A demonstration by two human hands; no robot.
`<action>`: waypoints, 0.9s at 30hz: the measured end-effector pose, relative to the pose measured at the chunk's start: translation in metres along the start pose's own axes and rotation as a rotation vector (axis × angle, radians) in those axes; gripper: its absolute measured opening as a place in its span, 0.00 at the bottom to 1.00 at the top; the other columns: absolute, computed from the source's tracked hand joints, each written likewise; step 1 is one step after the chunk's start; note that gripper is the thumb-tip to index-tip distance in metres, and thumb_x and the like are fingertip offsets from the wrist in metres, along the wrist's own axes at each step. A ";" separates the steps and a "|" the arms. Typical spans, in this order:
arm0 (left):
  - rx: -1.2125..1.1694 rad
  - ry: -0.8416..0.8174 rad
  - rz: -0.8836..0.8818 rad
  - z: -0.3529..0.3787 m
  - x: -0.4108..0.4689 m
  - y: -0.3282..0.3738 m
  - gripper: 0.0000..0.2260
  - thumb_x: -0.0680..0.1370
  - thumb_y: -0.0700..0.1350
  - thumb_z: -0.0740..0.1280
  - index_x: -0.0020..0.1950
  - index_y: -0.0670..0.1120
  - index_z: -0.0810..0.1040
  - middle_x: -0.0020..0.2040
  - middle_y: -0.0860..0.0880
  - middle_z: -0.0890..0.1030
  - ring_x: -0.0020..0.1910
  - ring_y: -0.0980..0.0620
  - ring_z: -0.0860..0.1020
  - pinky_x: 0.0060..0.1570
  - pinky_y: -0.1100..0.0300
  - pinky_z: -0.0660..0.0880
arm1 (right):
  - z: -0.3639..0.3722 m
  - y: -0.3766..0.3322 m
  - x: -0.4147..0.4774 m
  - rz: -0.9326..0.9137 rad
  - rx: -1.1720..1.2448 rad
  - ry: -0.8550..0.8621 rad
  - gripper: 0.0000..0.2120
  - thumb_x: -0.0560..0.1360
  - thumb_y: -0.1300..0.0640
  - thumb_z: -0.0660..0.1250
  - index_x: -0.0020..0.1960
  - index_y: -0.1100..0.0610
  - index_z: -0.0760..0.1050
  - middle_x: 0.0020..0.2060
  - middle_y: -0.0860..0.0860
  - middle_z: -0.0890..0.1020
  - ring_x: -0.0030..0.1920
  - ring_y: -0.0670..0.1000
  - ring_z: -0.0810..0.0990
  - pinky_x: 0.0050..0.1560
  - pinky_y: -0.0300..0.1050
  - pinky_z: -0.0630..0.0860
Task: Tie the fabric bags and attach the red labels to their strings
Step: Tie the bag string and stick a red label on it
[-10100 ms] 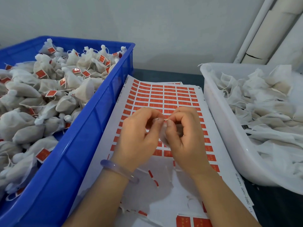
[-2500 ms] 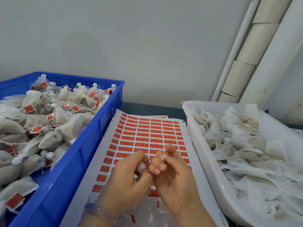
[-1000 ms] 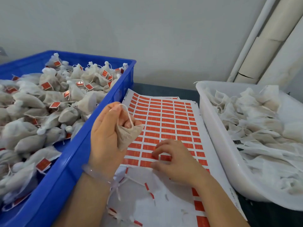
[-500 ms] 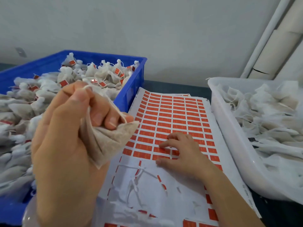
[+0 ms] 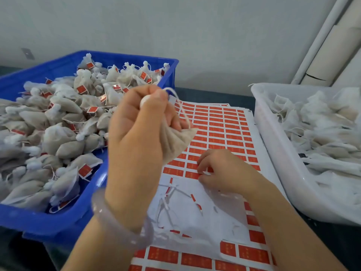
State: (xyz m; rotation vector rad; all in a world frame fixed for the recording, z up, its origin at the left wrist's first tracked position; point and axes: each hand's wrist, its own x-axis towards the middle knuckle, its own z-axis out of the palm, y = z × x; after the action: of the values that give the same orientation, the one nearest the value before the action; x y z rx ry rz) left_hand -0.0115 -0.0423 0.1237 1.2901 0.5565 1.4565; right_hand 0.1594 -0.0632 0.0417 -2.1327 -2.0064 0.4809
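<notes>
While the left hand gripped the small beige fabric bag, raised above the white sheet of red rectangular labels, the peel probably needed a slow lift from one corner. Palm down, the right hand rested on the sheet, curled fingertips pinching one red label.

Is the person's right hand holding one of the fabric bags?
No, the right hand lies on the sheet of red labels, while the left hand grips the fabric bag.
</notes>
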 end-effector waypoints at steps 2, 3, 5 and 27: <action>-0.061 -0.029 -0.011 0.015 0.000 0.003 0.09 0.77 0.40 0.61 0.37 0.48 0.74 0.29 0.52 0.71 0.30 0.55 0.70 0.35 0.61 0.75 | -0.006 -0.002 0.002 0.003 -0.057 -0.059 0.13 0.74 0.50 0.69 0.57 0.49 0.78 0.55 0.42 0.78 0.49 0.45 0.77 0.54 0.38 0.75; -0.042 -0.040 -0.032 0.021 0.004 0.002 0.10 0.78 0.39 0.61 0.38 0.47 0.74 0.29 0.52 0.71 0.30 0.56 0.70 0.34 0.63 0.74 | -0.009 -0.003 0.003 -0.003 -0.096 -0.086 0.13 0.74 0.50 0.69 0.57 0.49 0.78 0.54 0.43 0.79 0.49 0.46 0.78 0.54 0.39 0.76; 0.026 -0.020 -0.069 0.029 0.016 -0.010 0.09 0.79 0.38 0.60 0.40 0.46 0.73 0.30 0.52 0.72 0.31 0.55 0.70 0.35 0.63 0.73 | -0.012 -0.006 0.005 -0.015 -0.169 -0.127 0.13 0.73 0.49 0.69 0.58 0.49 0.78 0.54 0.45 0.79 0.49 0.47 0.78 0.55 0.41 0.76; 0.161 0.051 -0.478 0.014 0.037 -0.111 0.07 0.79 0.48 0.62 0.42 0.55 0.74 0.30 0.69 0.77 0.33 0.66 0.80 0.27 0.66 0.75 | -0.014 0.045 -0.046 0.252 0.174 0.207 0.12 0.79 0.53 0.61 0.61 0.46 0.74 0.59 0.41 0.76 0.47 0.37 0.71 0.53 0.35 0.71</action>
State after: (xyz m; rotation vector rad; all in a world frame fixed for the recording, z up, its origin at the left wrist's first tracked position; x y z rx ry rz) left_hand 0.0502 0.0239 0.0482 1.1437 0.9597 1.0638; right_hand 0.2042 -0.1115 0.0448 -2.2327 -1.5386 0.4314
